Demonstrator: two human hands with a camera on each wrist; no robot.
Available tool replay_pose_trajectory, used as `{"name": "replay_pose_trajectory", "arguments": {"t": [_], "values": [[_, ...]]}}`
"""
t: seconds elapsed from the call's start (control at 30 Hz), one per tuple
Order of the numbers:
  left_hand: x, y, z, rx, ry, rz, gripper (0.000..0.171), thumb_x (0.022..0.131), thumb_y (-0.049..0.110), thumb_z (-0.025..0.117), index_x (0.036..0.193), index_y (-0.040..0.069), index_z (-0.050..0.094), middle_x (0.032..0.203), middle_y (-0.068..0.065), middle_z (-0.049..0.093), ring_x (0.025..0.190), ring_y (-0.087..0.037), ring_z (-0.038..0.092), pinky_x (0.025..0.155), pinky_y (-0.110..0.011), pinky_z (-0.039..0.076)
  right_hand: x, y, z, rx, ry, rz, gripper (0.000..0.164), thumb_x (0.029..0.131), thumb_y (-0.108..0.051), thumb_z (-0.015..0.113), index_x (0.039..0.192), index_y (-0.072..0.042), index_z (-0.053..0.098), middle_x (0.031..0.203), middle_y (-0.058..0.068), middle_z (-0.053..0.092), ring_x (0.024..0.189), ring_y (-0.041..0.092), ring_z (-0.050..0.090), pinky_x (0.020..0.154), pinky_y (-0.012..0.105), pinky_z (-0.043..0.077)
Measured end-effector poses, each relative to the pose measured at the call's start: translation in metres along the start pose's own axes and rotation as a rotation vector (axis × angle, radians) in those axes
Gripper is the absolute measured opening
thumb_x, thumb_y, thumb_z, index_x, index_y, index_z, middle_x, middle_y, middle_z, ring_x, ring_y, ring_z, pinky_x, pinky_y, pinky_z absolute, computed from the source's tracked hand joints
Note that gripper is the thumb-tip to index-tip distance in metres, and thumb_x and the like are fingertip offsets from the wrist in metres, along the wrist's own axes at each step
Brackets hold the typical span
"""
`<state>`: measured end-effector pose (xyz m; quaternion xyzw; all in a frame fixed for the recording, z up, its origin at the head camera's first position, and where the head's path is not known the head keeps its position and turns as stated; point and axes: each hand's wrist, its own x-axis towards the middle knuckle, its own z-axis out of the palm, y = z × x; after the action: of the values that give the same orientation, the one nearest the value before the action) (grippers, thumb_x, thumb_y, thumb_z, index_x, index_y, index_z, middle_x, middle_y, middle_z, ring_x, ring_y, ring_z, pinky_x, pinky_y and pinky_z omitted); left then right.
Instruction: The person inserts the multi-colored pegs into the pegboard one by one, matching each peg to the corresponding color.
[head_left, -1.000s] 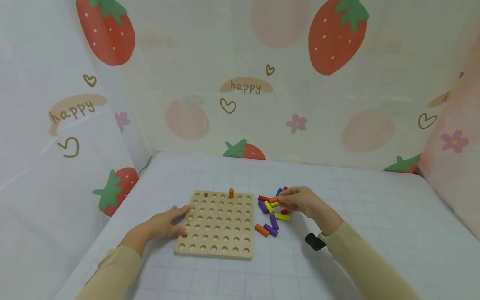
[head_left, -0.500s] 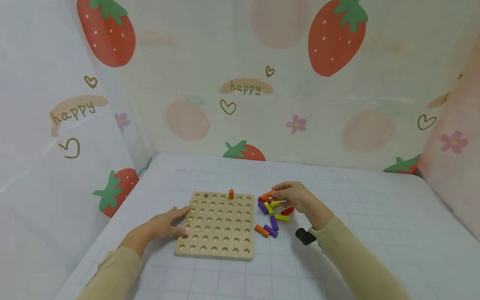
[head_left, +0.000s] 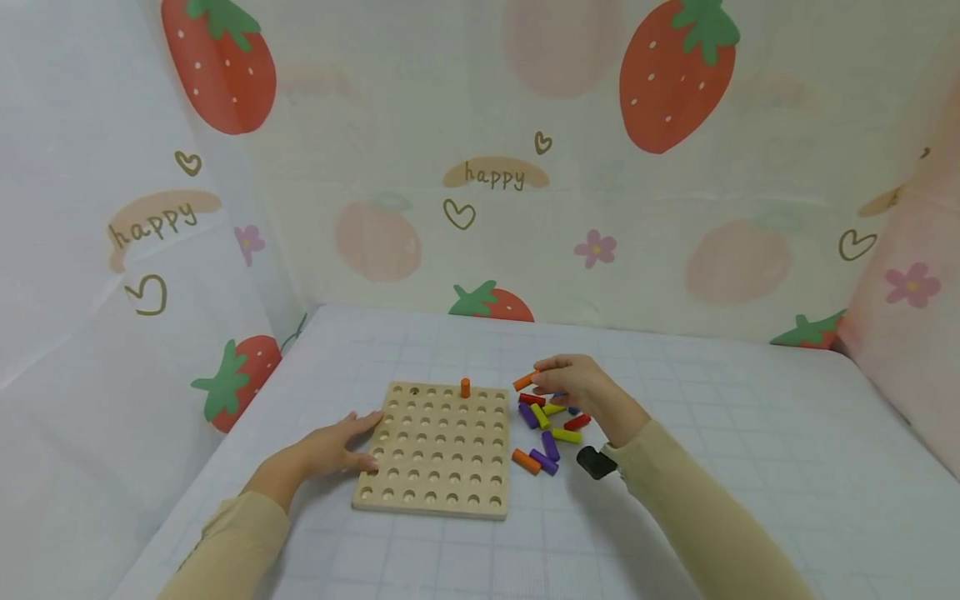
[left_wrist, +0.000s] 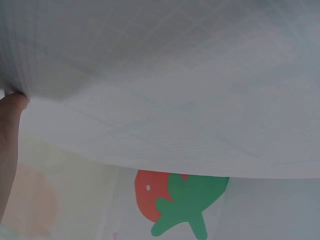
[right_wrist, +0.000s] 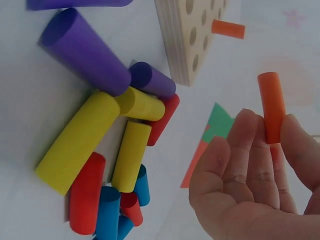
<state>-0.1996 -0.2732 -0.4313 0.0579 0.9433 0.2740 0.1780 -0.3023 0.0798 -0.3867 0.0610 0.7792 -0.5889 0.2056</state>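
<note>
My right hand (head_left: 588, 392) pinches an orange peg (right_wrist: 272, 107) between thumb and fingertips, raised above the loose pegs. In the head view that peg slants toward the wooden pegboard (head_left: 431, 448). Another orange peg (head_left: 465, 388) stands upright in a hole of the board's far row. My left hand (head_left: 337, 447) rests at the board's left edge, its thumb and fingers spread along it. Only a bit of a left finger (left_wrist: 12, 112) shows in the left wrist view.
Right of the board lie loose purple (right_wrist: 85, 50), yellow (right_wrist: 80, 142), red (right_wrist: 87, 195) and blue (right_wrist: 107, 212) pegs, with one orange peg (head_left: 527, 462) nearest me. A cloth with printed strawberries hangs behind the white table (head_left: 712, 433).
My right hand has lifted the orange peg off the pile and carried it left and away from me, toward the board. The left hand stays at the board's edge.
</note>
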Motion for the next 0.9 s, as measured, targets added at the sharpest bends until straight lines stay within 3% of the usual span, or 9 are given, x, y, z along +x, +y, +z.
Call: {"name": "replay_pose_trajectory", "arguments": {"t": [0.2, 0.5, 0.9], "values": [[0.001, -0.001, 0.001, -0.001, -0.005, -0.008, 0.09, 0.08, 0.043, 0.075, 0.152, 0.008, 0.032, 0.153, -0.034, 0.018, 0.14, -0.051, 0.017, 0.108, -0.066, 0.018, 0.002, -0.005, 0.008, 0.01, 0.021, 0.01, 0.03, 0.093, -0.011, 0.067, 0.121, -0.001, 0.062, 0.114, 0.016, 0.067, 0.107, 0.03, 0.063, 0.096, 0.044, 0.047], [0.004, -0.003, 0.0, -0.002, -0.003, -0.016, 0.093, 0.079, 0.047, 0.075, 0.152, 0.01, 0.032, 0.153, -0.034, 0.017, 0.14, -0.051, 0.017, 0.108, -0.067, 0.018, 0.014, -0.007, 0.022, 0.033, 0.034, 0.013, 0.037, 0.093, -0.009, 0.066, 0.128, -0.001, 0.06, 0.116, 0.015, 0.068, 0.108, 0.03, 0.064, 0.097, 0.044, 0.046], [0.004, -0.005, 0.0, -0.001, -0.003, 0.021, 0.092, 0.079, 0.044, 0.075, 0.152, 0.008, 0.032, 0.152, -0.036, 0.017, 0.139, -0.053, 0.019, 0.107, -0.066, 0.02, 0.017, -0.007, 0.038, 0.008, 0.036, 0.012, 0.028, 0.091, -0.008, 0.068, 0.118, -0.002, 0.065, 0.118, 0.015, 0.064, 0.108, 0.031, 0.06, 0.094, 0.043, 0.047]]}}
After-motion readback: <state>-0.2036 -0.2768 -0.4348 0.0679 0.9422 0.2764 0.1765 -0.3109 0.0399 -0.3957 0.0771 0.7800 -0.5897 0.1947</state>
